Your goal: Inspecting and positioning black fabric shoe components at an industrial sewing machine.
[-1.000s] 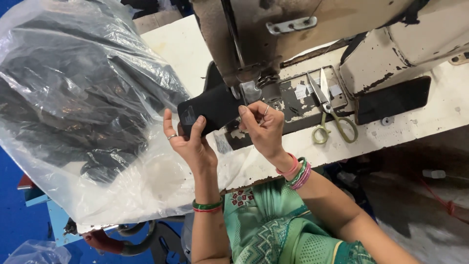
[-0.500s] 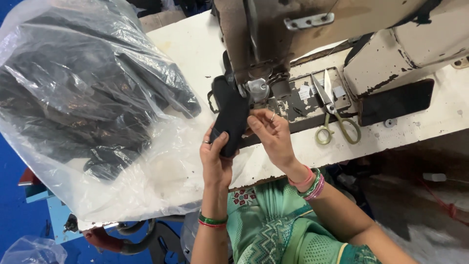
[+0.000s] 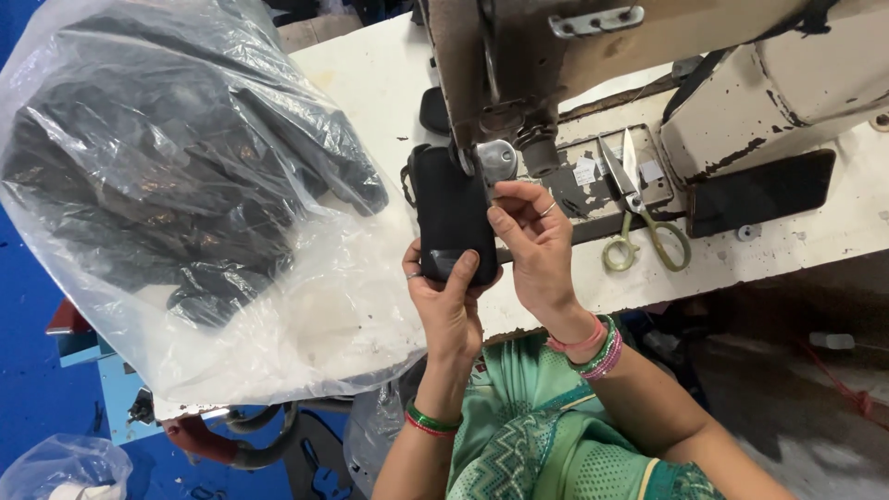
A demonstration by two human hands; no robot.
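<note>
Table point(image 3: 370, 83), white and worn, under sewing machine point(image 3: 574, 56). Left hand point(image 3: 451, 301) clamped on black pouch point(image 3: 452, 215); right hand point(image 3: 537, 245) pinching its edge. Scissors point(image 3: 639, 218) beside; plastic bag point(image 3: 176, 185) crowding left edge.

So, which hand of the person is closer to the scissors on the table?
Right. The right hand is beside the scissors but does not touch them. The left hand is farther away, holding the black piece.

Bright, even light with glare on the plastic bag point(image 3: 185, 185) (sharp focus, soft shadows throughout)
</note>
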